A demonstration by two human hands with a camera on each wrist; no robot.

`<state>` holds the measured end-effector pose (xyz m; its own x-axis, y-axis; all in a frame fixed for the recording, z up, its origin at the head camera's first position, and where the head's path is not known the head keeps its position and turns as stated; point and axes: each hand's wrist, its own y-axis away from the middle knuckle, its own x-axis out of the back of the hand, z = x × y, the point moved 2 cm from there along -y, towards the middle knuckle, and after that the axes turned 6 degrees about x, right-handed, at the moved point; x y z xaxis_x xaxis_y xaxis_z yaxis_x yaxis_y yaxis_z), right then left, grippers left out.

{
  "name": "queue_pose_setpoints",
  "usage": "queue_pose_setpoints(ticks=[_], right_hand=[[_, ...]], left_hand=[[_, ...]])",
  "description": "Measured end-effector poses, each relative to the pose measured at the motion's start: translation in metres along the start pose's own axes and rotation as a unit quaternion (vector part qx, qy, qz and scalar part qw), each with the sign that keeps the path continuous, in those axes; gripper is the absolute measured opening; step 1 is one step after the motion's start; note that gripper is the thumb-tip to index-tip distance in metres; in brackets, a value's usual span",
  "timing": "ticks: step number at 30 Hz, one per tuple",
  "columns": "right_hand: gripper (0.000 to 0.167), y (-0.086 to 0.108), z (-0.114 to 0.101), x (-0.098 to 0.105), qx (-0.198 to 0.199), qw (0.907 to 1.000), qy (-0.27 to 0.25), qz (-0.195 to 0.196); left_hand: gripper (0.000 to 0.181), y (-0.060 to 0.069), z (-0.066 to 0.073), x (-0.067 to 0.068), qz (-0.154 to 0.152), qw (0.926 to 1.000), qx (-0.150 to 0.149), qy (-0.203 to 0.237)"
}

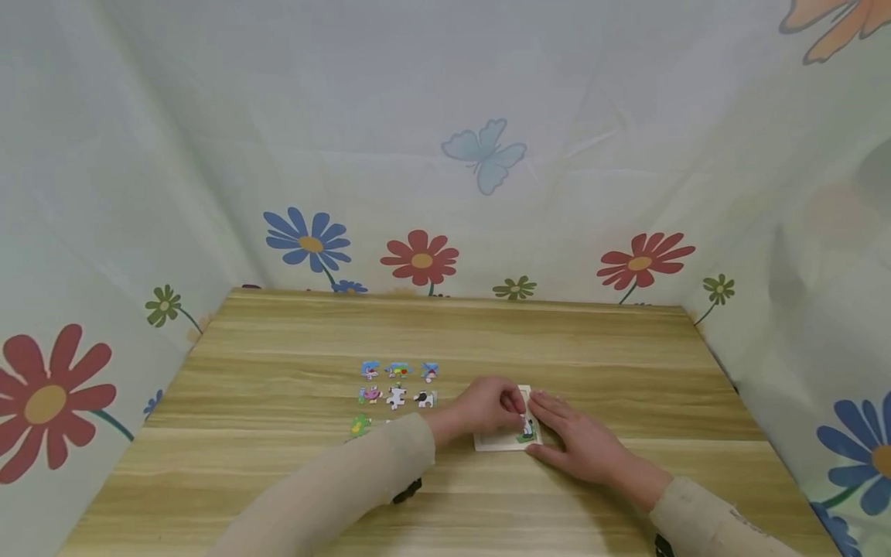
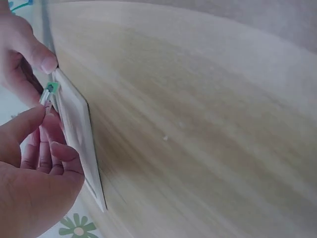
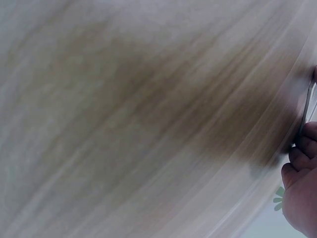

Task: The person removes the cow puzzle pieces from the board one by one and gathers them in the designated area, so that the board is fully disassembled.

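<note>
A shallow white puzzle tray (image 1: 496, 442) lies on the table. Over it, my left hand (image 1: 490, 402) pinches a small puzzle piece (image 2: 48, 95) between thumb and fingertips; the piece appears nearly edge-on in the left wrist view. Green and white picture detail (image 1: 527, 435) shows at the tray's lower right, just beneath those fingertips. My right hand (image 1: 581, 441) rests along the tray's right side, fingers extended at the upper corner and thumb at the lower one. In the right wrist view only part of this hand (image 3: 302, 188) appears, at the right edge.
Several loose jigsaw pieces (image 1: 396, 397) lie in rows to the left of the tray, the nearest row partly hidden by the left sleeve (image 1: 348, 480). A wooden table (image 1: 557, 340) meets a flower-printed curtain (image 1: 362, 155) at its back and sides.
</note>
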<state>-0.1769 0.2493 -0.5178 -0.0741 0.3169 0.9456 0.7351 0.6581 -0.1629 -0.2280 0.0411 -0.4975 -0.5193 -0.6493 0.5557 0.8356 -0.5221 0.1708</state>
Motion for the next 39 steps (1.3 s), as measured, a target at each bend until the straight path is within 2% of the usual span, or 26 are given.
queue_pose_setpoints(ticks=[5, 9, 14, 20, 26, 34, 39], right_hand=[[0.076, 0.000, -0.002, 0.000, -0.003, 1.0000, -0.003, -0.006], [0.075, 0.001, -0.003, -0.001, -0.002, 1.0000, -0.002, -0.005], [0.075, 0.000, -0.002, -0.002, -0.002, 1.0000, 0.009, -0.004], [0.076, 0.000, -0.001, -0.003, -0.003, 0.9999, 0.007, -0.009], [0.077, -0.001, -0.001, -0.002, -0.008, 0.9999, 0.007, -0.013], [0.076, 0.000, -0.002, -0.001, 0.002, 0.9999, 0.010, -0.003], [0.076, 0.000, -0.003, -0.001, 0.001, 0.9999, 0.013, -0.001]], left_hand=[[0.015, 0.001, 0.001, 0.004, 0.001, 1.0000, 0.002, 0.002], [0.014, 0.004, 0.003, 0.013, -0.012, 0.9999, 0.008, 0.000], [0.012, 0.008, 0.003, 0.028, -0.030, 0.9995, 0.009, -0.001], [0.010, 0.015, -0.001, 0.051, -0.036, 0.9992, 0.015, -0.009], [0.011, 0.023, -0.009, 0.070, -0.028, 0.9989, 0.015, -0.033], [0.006, 0.037, -0.023, 0.096, -0.044, 0.9982, 0.011, -0.039], [0.008, 0.045, -0.033, 0.109, -0.048, 0.9979, 0.019, -0.038]])
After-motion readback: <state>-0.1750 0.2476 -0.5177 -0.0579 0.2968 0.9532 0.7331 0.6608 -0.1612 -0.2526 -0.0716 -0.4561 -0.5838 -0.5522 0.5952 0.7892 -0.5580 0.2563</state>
